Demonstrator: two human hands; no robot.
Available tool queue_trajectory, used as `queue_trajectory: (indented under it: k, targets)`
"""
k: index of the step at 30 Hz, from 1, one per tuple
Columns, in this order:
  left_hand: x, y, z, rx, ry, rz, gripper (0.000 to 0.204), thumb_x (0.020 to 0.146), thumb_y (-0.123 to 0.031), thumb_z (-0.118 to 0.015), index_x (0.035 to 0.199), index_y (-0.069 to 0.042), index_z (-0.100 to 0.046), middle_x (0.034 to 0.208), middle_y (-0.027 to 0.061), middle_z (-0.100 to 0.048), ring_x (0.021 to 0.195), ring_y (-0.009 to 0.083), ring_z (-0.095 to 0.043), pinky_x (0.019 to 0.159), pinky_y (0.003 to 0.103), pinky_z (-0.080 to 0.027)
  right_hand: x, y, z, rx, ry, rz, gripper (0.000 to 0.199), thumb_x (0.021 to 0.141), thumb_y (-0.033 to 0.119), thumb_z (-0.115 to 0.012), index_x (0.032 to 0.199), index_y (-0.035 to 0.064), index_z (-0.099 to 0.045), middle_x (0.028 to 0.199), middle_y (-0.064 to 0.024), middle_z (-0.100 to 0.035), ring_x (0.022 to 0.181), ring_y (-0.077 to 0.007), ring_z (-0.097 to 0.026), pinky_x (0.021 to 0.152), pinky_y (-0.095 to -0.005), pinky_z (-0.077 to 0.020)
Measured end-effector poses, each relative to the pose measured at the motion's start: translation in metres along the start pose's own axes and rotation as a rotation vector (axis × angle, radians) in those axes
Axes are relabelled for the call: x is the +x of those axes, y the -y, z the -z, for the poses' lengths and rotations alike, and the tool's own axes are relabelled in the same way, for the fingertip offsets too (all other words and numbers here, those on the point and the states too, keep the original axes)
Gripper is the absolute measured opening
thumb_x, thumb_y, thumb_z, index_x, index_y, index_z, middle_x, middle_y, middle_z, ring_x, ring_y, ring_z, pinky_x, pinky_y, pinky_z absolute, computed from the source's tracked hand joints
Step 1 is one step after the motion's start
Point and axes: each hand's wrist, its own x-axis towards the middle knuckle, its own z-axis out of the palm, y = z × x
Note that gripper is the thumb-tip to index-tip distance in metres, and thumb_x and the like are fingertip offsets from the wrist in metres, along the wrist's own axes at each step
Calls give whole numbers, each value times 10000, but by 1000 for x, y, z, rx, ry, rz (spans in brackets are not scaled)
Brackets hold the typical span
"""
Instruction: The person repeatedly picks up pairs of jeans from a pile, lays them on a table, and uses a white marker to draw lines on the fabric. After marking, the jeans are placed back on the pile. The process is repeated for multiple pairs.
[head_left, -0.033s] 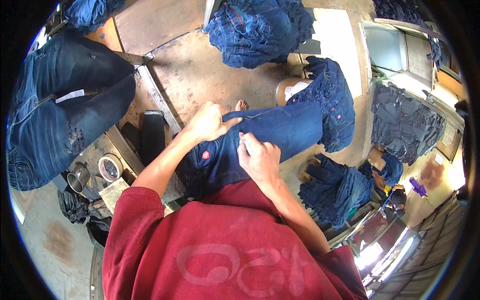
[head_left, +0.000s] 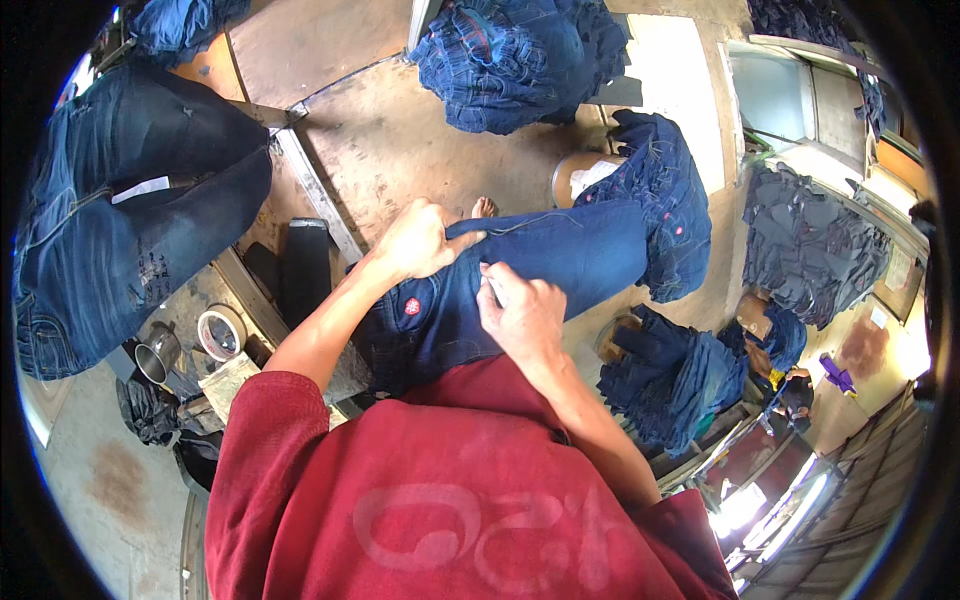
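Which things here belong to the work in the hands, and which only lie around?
In use: left hand and right hand, both gripping the dark blue denim jeans on the lap.

Lying about: hanging blue jeans, heaped denim pile, small metal cup, tape roll.

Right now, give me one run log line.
left hand: grips jeans | right hand: pinches jeans | beside: metal cup

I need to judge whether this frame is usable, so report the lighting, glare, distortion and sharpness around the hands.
Head view: even daylight on the jeans, the left hand and the right hand, all fairly sharp; blown-out glare at the lower right opening; strong fisheye bending, the metal rail curving and a black rim round the picture; the denim pile at left stretched near the edge.
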Motion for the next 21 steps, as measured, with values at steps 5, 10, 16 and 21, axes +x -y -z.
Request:
queue_trajectory:
  k: [5,10,16,21]
  targets:
    - [-51,-38,17,184,-544,-157,372,886,-309,-904,1104,-40,-766,1051,199,-734,1016,401,-701,903,475,-564,-22,-22,26,682,-77,-311,312,1034,85,-746,1336,21,-701,823,-114,-813,728,-114,-756,648,-292,-589]
    - [-170,-79,-14,196,-745,411,920,718,-461,-1014,1331,50,-557,1225,269,-617,1117,444,-631,992,511,-532,-52,-60,65,515,-196,-291,513,1074,97,-714,1543,-8,-535,784,-107,-795,738,-100,-731,709,-284,-580]
    - [-190,-85,-82,-229,-576,808,354,837,-127,-879,1105,51,-733,1109,239,-780,987,379,-755,965,414,-573,-64,-80,64,553,-172,-232,337,1085,101,-694,1405,8,-641,823,-110,-808,760,-122,-764,708,-288,-589]
    - [-194,-85,-69,-1428,-550,616,424,923,-59,-758,1345,-54,-714,1232,123,-797,1056,279,-777,1005,438,-617,-74,-85,72,480,-186,-80,185,1106,99,-659,1246,-22,-652,986,-122,-813,925,-166,-787,809,-299,-590]
